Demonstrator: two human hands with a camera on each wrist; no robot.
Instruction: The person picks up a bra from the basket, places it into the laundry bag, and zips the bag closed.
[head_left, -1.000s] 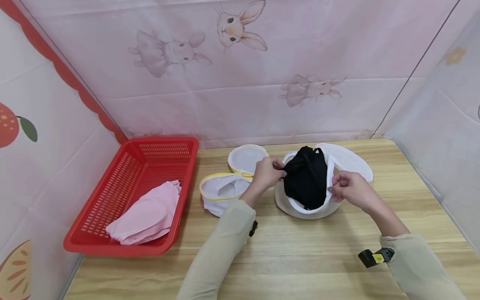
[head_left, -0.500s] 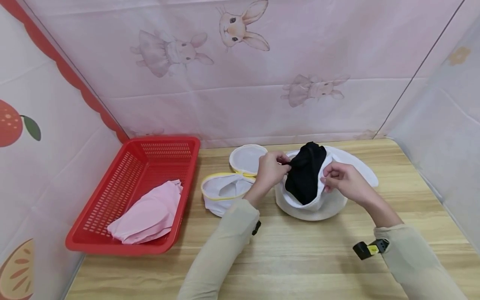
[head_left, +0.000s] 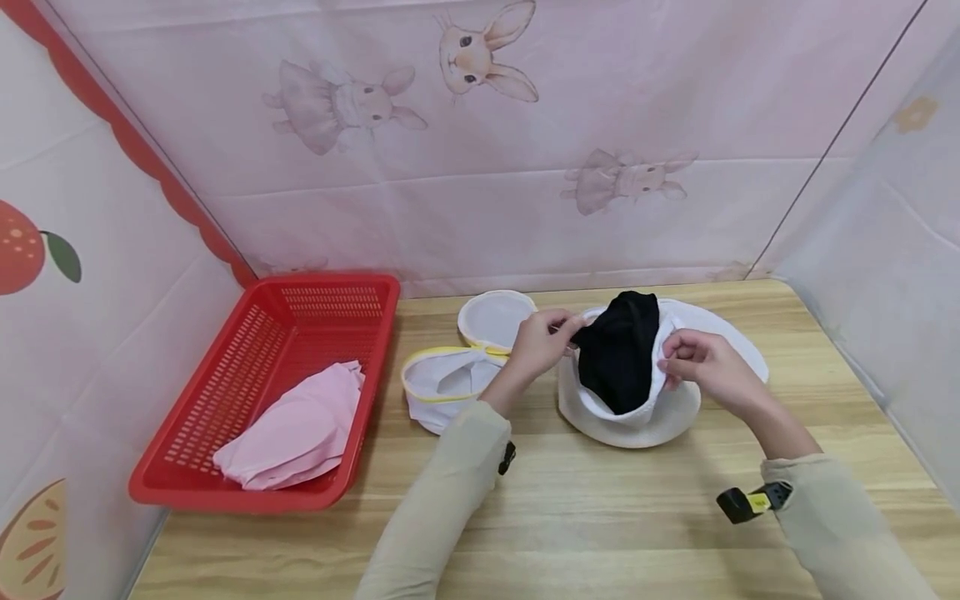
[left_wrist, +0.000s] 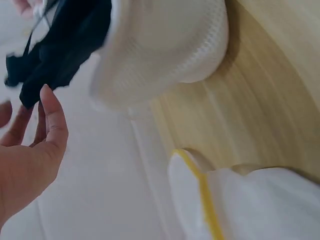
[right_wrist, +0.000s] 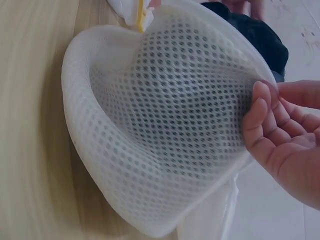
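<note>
The black garment (head_left: 619, 358) sits in the mouth of the white mesh laundry bag (right_wrist: 185, 105), bunched partly above its rim; its exact type is hard to tell. It looks light and soft, likely to fold and slump without harm, so a pinch on a loose edge should suffice. The left hand (head_left: 542, 343) has just that, fingertips and thumb closed on its upper corner. The right hand (head_left: 708, 367) pinches the bag's rim between thumb and curled fingers; the mesh wall is springy-looking and buckled, probably best held by that firmer edge. The bag's white lid (head_left: 729, 337) lies folded back behind it. Left of the bag, a smaller yellow-trimmed pouch (head_left: 431, 408) gapes, its contents unclear; farther left, a red plastic basket (head_left: 240, 498) contains folded pink fabric (head_left: 296, 429).
</note>
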